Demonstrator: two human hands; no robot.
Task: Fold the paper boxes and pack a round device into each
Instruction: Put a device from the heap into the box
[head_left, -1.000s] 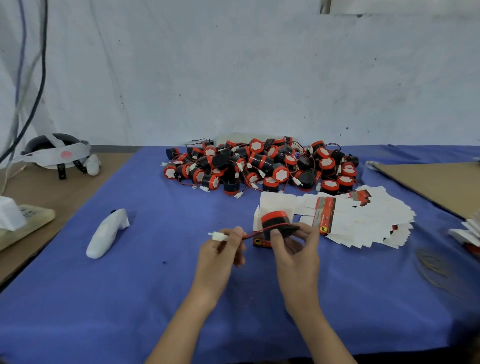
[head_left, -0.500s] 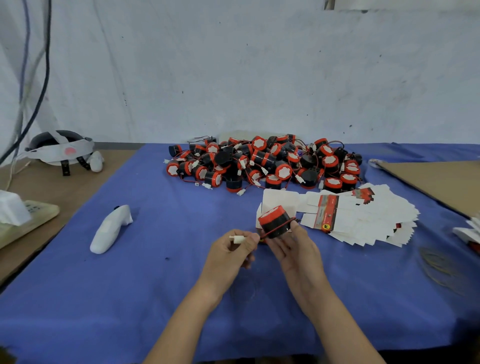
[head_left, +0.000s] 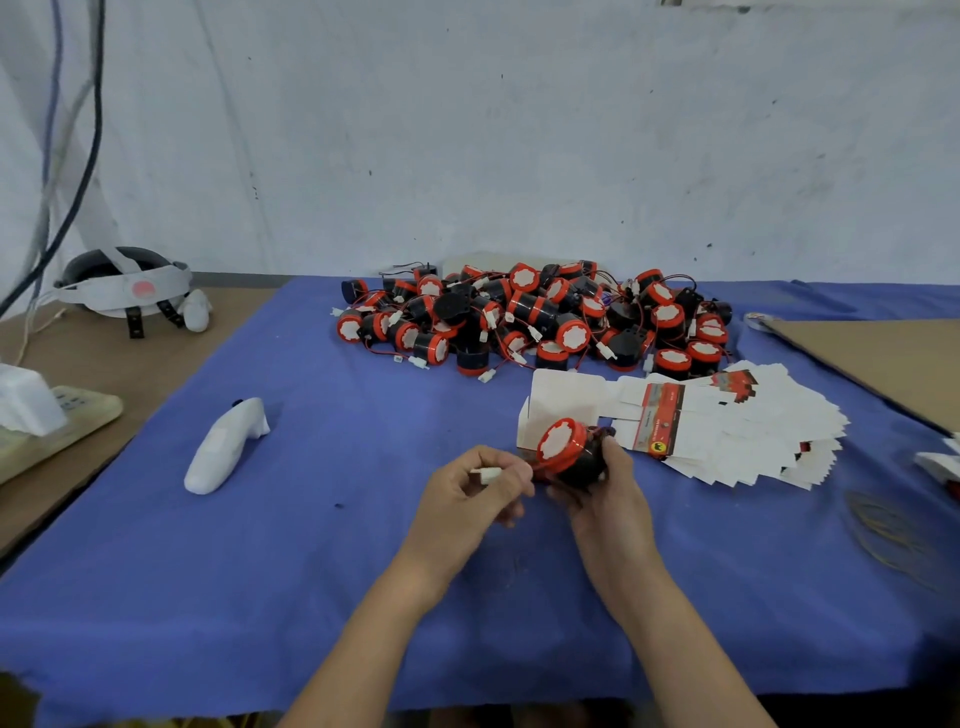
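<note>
On the cloth (head_left: 311, 571) near its middle, the right hand (head_left: 610, 499) grips the device (head_left: 563, 452), fingers curled round the black body and the red cap tipped toward 11 o'clock. The left hand (head_left: 470, 493) pinches the white plug (head_left: 485, 474) at 9 o'clock of the device, with the short wire (head_left: 535, 467) running between them. The folded box (head_left: 556, 400) stands just behind at 12 o'clock, held by neither hand; I cannot tell if it touches the device. Flat blanks (head_left: 753, 431) fan out at 2 o'clock, and the pile (head_left: 535, 322) lies farther off at 12. Likely risks: tugging the plug too hard could strain the thin wire where it enters the body. If the wire isn't tucked against the device, it could catch on a flap and keep the box from closing. The box looks light, so pushing the device in one-handed may slide it away or dent a wall. A hasty right wrist could also scatter the blanks.
</note>
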